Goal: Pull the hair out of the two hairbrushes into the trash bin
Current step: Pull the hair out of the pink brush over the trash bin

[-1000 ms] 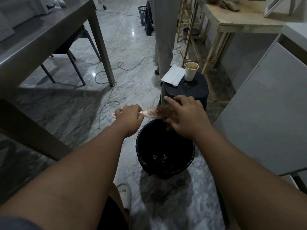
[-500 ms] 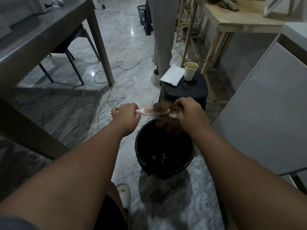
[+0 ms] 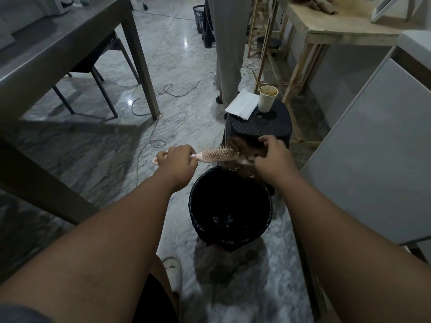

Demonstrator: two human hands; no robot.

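I see the left hand (image 3: 177, 159) fisted around the handle of a pink hairbrush (image 3: 215, 155), held level above the far rim of a black-lined trash bin (image 3: 229, 207) on the marble floor. The right hand (image 3: 271, 157) has its fingers pinched on a brown clump of hair (image 3: 242, 148) at the brush's tip.

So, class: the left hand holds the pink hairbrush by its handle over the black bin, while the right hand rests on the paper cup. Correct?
Not quite. In the head view the right hand is pulling the brown hair off the pink hairbrush, not touching the paper cup. The left hand and the black bin are as stated.
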